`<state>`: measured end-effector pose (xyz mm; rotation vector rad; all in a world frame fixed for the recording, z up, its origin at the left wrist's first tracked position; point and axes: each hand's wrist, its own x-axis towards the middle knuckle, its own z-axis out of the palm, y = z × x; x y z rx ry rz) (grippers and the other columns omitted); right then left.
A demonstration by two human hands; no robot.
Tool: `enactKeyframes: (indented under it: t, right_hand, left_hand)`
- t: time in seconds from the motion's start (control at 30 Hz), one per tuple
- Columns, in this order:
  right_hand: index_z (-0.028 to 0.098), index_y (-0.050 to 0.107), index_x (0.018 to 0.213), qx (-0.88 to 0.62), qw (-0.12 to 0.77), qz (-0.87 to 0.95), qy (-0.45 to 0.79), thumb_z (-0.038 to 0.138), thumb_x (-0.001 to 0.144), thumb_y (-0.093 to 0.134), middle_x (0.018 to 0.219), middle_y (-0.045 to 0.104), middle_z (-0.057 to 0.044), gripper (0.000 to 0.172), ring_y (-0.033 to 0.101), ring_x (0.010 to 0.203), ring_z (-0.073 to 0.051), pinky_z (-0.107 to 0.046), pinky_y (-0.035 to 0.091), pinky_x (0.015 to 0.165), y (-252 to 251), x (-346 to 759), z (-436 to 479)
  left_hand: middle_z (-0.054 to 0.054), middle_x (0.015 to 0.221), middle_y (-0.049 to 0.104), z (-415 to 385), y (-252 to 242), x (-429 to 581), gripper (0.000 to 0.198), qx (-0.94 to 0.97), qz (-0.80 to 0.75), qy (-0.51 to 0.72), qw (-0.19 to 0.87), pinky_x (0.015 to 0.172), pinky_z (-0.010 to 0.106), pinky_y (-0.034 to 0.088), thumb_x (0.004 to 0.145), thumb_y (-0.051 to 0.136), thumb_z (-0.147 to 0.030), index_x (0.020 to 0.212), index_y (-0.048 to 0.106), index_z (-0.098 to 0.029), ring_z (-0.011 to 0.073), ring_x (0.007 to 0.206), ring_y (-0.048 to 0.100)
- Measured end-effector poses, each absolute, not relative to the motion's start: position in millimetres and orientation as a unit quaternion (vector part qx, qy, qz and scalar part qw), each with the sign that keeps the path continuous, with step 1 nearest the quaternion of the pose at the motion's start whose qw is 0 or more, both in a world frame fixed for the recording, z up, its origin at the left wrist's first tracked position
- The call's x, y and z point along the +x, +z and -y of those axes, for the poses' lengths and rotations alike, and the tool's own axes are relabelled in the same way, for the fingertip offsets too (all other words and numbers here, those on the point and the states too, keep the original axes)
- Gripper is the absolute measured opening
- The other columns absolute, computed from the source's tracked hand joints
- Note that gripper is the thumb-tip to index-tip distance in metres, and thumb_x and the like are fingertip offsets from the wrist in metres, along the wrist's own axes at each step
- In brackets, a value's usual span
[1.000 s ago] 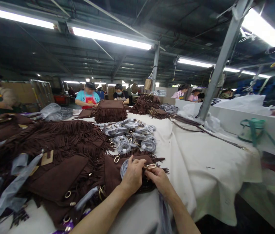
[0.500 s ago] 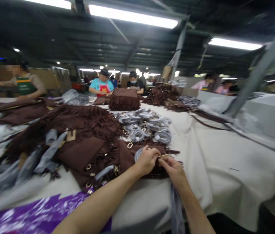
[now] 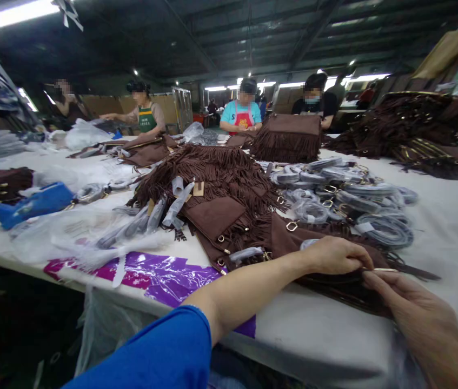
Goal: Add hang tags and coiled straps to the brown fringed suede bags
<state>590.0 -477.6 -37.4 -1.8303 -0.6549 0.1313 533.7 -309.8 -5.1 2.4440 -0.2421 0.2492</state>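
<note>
A brown fringed bag [image 3: 283,235] with a gold ring lies at the table's front, under and behind my hands. My left hand [image 3: 340,256] reaches over it, its fingers curled closed near the bag's edge; what they pinch is hidden. Close to its fingertips, my right hand [image 3: 419,308] is closed in a pinch on a thin pale strip [image 3: 386,269], too small to name more exactly. Dark brown material shows below both hands. To the left lies another brown fringed bag [image 3: 216,216] with gold rings and a tan tag.
Behind the bag is a heap of coiled, plastic-wrapped straps [image 3: 342,194] with gold clasps. A purple plastic bag [image 3: 172,275] lies along the front table edge. A blue tool-like object [image 3: 34,205] rests at left. Stacked fringed bags [image 3: 287,138] stand farther back, near several co-workers.
The camera view has swung to the left, so both hands and the bag appear farther right and nearer. My hands stay close together in much the same pinching pose.
</note>
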Motion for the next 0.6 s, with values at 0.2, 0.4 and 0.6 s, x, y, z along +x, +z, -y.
enactKeyframes:
  t: [0.2, 0.4, 0.6]
  right_hand:
    - [0.023, 0.070, 0.071, -0.766, 0.576, 0.279, 0.057, 0.057, 0.062, 0.073, 0.068, 0.066, -0.002, 0.036, 0.057, 0.064, -0.022, -0.031, 0.043, 0.059, -37, 586, 475]
    - [0.021, 0.063, 0.067, -0.745, 0.588, 0.313, 0.036, 0.058, 0.075, 0.066, 0.063, 0.060, 0.000, 0.038, 0.053, 0.059, -0.018, -0.028, 0.042, 0.054, -34, 580, 466]
    - [0.032, 0.066, 0.068, -0.798, 0.474, 0.368, -0.049, 0.067, 0.081, 0.057, 0.065, 0.064, 0.001, 0.038, 0.065, 0.063, -0.026, -0.036, 0.053, 0.054, -39, 580, 469]
  left_hand:
    - [0.001, 0.094, 0.075, 309, -1, 530, 0.028, 0.911, 0.067, 0.103, 0.393, 0.083, 0.017, 0.046, 0.082, 0.050, -0.006, 0.093, 0.074, -0.015, 0.0127, 0.092, 0.065]
    - [0.002, 0.083, 0.076, 307, 0, 532, 0.023, 0.879, 0.029, 0.127, 0.458, 0.076, 0.021, 0.049, 0.077, 0.056, -0.012, 0.083, 0.077, -0.016, 0.0159, 0.080, 0.067]
    - [0.000, 0.080, 0.075, 309, -1, 523, 0.023, 0.903, 0.003, 0.145, 0.404, 0.070, 0.021, 0.051, 0.080, 0.056, -0.016, 0.087, 0.077, -0.021, 0.0156, 0.077, 0.068]
